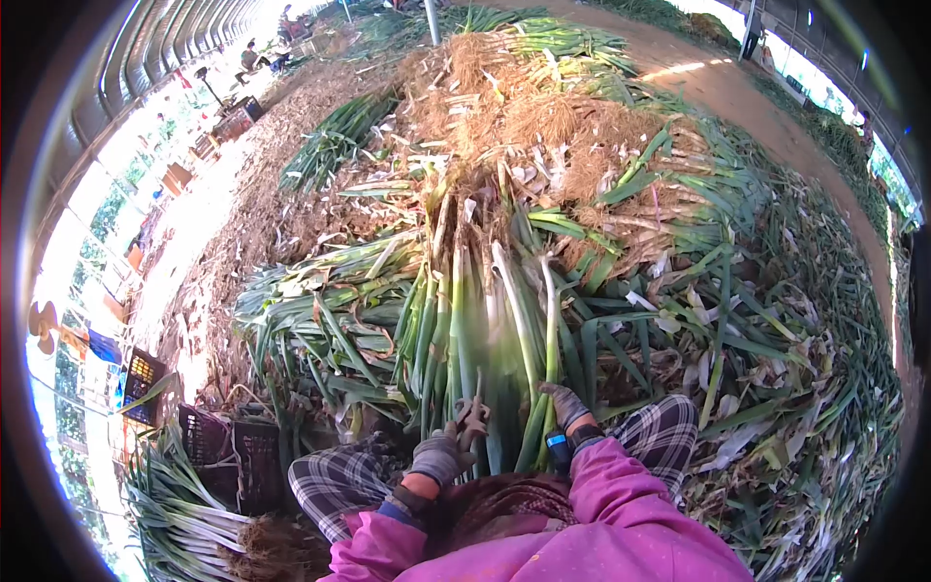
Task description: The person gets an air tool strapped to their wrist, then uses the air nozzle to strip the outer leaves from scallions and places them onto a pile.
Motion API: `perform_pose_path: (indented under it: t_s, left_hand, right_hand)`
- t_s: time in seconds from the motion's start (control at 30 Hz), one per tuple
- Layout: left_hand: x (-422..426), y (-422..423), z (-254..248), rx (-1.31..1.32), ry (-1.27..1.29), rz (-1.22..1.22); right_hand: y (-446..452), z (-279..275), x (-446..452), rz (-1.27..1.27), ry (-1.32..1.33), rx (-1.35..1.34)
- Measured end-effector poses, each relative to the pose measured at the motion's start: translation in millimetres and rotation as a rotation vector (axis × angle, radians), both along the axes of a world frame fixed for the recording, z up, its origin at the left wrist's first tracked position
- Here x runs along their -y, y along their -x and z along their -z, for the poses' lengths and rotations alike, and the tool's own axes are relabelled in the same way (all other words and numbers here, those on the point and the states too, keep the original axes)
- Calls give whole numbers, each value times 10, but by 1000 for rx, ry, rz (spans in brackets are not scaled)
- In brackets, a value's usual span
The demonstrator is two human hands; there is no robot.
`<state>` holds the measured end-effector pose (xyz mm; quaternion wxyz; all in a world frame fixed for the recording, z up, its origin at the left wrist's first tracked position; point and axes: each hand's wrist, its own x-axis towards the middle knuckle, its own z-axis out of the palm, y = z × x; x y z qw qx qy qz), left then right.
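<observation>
A pile of leeks (456,320) lies in front of me, white stalks pointing away and green leaves towards my lap. My left hand (441,458), in a grey glove, is closed on a small brownish tool (473,415) with a thin tip; its exact kind is unclear. To the right, my gloved right hand (568,405) has its fingers closed at the green part of a leek (552,339); the grip is partly hidden. Between the hands, the leaves look blurred.
Rooty leek bundles (524,107) are heaped farther off. Dark plastic crates (257,466) stand at my left, beside more leeks (194,514). Leaf waste (776,388) covers the ground at right. A metal post (432,21) rises at the back; people sit far left.
</observation>
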<state>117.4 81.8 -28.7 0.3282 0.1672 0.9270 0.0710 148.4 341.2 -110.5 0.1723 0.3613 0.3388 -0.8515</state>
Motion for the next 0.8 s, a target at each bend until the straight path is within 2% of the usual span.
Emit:
perform_pose_path:
  t_s: [0.03, 0.13, 0.2, 0.3, 0.43, 0.53, 0.57, 0.67, 0.7, 0.8]
  left_hand:
    - [-30, 27, -42, 35, 12, 20]
    - [-51, 65, -39, 65, -16, 8]
    - [-8, 74, -20, 47, -57, -44]
    - [32, 50, -16, -2, -38, -103]
    - [140, 57, -89, -33, -65, -114]
    - [154, 47, -141, -29, -90, -104]
    - [159, 30, -116, -17, -89, -97]
    - [124, -22, -59, 2, -69, -29]
    - [98, -32, -48, 6, -58, 0]
    - [39, 42, -142, 23, -105, -38]
  right_hand:
    - [36, 47, 15, 16, 13, 9]
    - [81, 74, 53, -26, -184, -18]
    - [141, 342, 114, -28, -76, -44]
    - [234, 388, 318, -54, -57, -70]
    - [405, 664, 465, -103, -344, 21]
    - [492, 978, 312, -17, -727, 128]
    - [448, 1043, 223, 1, -712, 103]
    - [508, 1174, 211, -160, -982, 105]
    - [529, 1216, 281, -122, -1045, 120]
    - [565, 1435, 298, -131, -756, 195]
